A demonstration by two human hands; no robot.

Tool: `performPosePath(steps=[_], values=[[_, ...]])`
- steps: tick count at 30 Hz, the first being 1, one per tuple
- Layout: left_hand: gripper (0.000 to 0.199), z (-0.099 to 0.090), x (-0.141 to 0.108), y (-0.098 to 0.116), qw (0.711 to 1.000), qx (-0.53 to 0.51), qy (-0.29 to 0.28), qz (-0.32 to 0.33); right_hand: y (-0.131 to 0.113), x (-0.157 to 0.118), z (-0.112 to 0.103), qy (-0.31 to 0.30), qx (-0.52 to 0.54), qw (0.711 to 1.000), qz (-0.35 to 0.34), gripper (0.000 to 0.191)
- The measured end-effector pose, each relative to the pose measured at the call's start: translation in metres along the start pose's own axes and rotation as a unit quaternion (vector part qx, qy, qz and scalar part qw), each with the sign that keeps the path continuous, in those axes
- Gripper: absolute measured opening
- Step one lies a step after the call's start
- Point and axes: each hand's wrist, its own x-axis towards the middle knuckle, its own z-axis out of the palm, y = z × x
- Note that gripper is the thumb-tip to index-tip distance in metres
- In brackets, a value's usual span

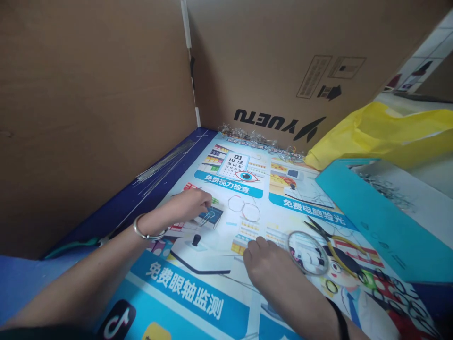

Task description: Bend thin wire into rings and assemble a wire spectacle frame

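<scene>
My left hand (194, 204) is closed in a pinch over the printed poster (230, 236). Fine pale lines show by its fingertips, but I cannot tell whether they are wire or print. Lower and to the right, my right hand (267, 264) has its fingers curled down at the poster, and whatever they grip is hidden. Between and beyond the hands lie two thin wire rings (250, 212). A coil of wire (307, 252) rests just right of my right hand, beside scissors (339, 252) with yellow handles.
Cardboard walls (262, 66) stand left and behind. Wire scraps (262, 140) line the back edge. Thin straight wires (166, 163) lie at left, near a green-handled tool (72, 246). On the right are a teal box (375, 217) of wire bits, a yellow bag (375, 130) and several dark rings (399, 295).
</scene>
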Motion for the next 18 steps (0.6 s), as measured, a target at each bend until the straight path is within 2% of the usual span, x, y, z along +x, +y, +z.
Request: performPosePath(steps=[8,14,18], values=[[0.016,0.001,0.002,-0.002,0.999,0.043,-0.016,-0.024,-0.006,0.005,0.010,0.029,-0.035,0.999,0.004,0.018],[0.018,-0.008,-0.005,0.013,0.996,0.073,-0.007,-0.045,0.002,0.004,0.013,0.029,-0.029,0.999,-0.007,0.021],[0.021,-0.012,-0.008,0.021,0.996,0.084,-0.011,-0.031,0.004,0.001,0.019,0.031,-0.022,0.999,-0.007,0.023]])
